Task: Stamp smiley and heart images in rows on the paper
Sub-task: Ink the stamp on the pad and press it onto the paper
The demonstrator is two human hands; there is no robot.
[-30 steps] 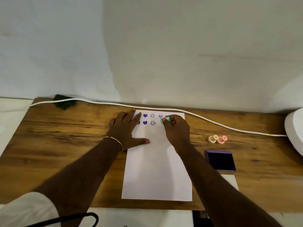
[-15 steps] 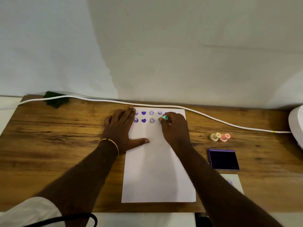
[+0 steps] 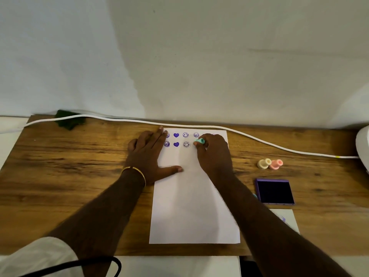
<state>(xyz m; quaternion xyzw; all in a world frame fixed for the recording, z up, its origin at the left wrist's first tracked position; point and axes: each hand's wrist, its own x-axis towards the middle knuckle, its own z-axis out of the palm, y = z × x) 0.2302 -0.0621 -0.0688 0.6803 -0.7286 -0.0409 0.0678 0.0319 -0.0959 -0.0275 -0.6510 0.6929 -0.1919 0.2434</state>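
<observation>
A: So what are we wearing here? All we can spot is a thin gold bangle (image 3: 134, 171) on our left wrist.

B: Plus a white sleeve (image 3: 38, 256) bunched at our left upper arm. Both our forearms are bare, no rings visible on our fingers.

Head view — forward and down (close) over the table (image 3: 60, 166)

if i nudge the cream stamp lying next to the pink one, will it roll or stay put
The cream stamp lies on its side on the wooden table, so its round body would probably roll in a curve, since the base looks wider than the handle. It touches the pink stamp, which may block it that way. It looks small and likely light.
</observation>
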